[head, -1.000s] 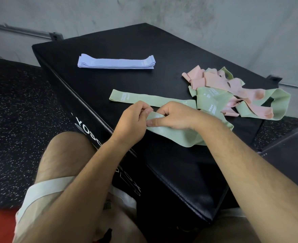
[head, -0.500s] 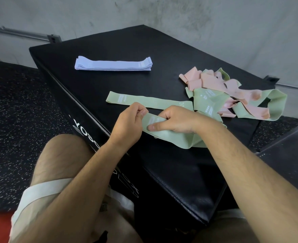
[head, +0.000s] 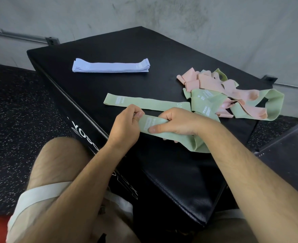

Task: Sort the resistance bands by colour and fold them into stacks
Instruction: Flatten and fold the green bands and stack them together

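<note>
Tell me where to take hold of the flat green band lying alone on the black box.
Pinch the flat green band at its free left end, with the fingers coming in from the left. It lies stretched flat, and its right end meets the pink-and-green tangle, so that side looks crowded.

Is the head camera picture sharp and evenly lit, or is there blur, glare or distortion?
Head view: soft, even light, no hard shadows; a faint sheen on the black box near its front corner; the left hand, the right hand and the green band they hold are sharp; the wide lens stretches the forearms toward the bottom edge.
</note>
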